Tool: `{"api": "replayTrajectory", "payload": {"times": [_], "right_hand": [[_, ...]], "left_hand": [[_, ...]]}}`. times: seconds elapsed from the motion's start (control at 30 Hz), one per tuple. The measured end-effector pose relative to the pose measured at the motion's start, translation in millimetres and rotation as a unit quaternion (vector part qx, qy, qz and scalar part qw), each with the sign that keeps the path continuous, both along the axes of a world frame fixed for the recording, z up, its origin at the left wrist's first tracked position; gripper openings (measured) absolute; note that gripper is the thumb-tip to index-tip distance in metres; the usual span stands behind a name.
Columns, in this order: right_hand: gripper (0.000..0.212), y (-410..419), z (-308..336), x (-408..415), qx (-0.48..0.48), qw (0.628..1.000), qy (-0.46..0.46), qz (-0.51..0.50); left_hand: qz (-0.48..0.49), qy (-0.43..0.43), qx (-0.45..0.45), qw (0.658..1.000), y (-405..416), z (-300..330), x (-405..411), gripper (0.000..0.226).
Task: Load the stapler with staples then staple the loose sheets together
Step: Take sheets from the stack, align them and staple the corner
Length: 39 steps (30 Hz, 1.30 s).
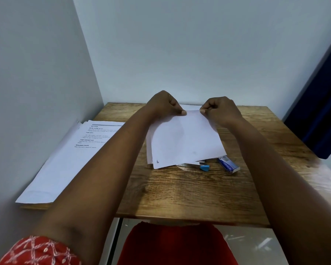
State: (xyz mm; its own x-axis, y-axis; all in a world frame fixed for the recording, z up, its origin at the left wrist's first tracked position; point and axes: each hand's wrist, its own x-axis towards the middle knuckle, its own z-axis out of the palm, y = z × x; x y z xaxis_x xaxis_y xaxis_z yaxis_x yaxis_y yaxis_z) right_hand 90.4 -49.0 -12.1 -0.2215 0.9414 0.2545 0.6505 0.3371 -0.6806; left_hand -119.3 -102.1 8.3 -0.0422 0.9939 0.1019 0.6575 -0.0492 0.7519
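1. At the far middle of the table (pixel 180 196), both hands hold a small stack of loose sheets (pixel 183 142) by its far edge.
2. Left hand (pixel 163 105): grip closed on the far left corner, thumb and curled fingers pinching the paper.
3. Right hand (pixel 221 109): grip closed on the far right corner, same pinch.
4. Sheets hang tilted from the hands, near edge resting low over the table; edges not squared, one sheet showing past the left side.
5. Stapler (pixel 202 165): lies on the table under the near edge of the sheets, mostly hidden; metal part and blue tip show.
6. Staple box (pixel 228 164): blue and white, just right of the stapler.
7. Printed pages (pixel 65 159): separate pile along the left edge of the table, beside the wall (pixel 36 73).
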Motion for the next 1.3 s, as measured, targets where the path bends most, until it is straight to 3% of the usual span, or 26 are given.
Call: {"api": "replayTrajectory", "payload": {"times": [0.13,0.37,0.47,0.77,0.93,1.07,1.3], "right_hand": [[0.021,0.5,-3.9,15.8,-0.011,0.999,0.026,-0.017],[0.009,-2.0,-12.4,23.3,-0.037,0.998,0.055,-0.023],[0.014,-5.8,-17.1,24.3,-0.04,0.997,0.056,-0.024],[0.024,-6.6,-20.1,26.0,-0.047,0.998,0.028,-0.008],[0.017,-10.8,-19.0,28.9,-0.02,0.998,-0.011,-0.052],[0.019,-20.2,-16.2,15.9,0.051,0.989,-0.109,-0.083],[0.016,-40.1,-1.6,-47.8,0.187,0.982,-0.032,0.012]], "left_hand": [[0.028,-0.023,0.001,0.999,-1.8,-2.0,-17.8,0.033],[0.017,-0.049,0.008,0.999,-7.3,-12.9,-35.2,0.021],[0.015,-0.051,0.004,0.999,-8.7,-14.3,-40.3,0.011],[0.014,-0.054,0.02,0.998,-14.7,-14.2,-50.6,0.011],[0.074,-0.043,0.081,0.993,-17.7,-16.8,-49.9,0.006],[0.058,-0.022,0.126,0.99,-16.7,-14.4,-38.7,0.006],[0.017,0.042,0.163,0.986,-14.3,-3.4,-9.6,0.005]]}}
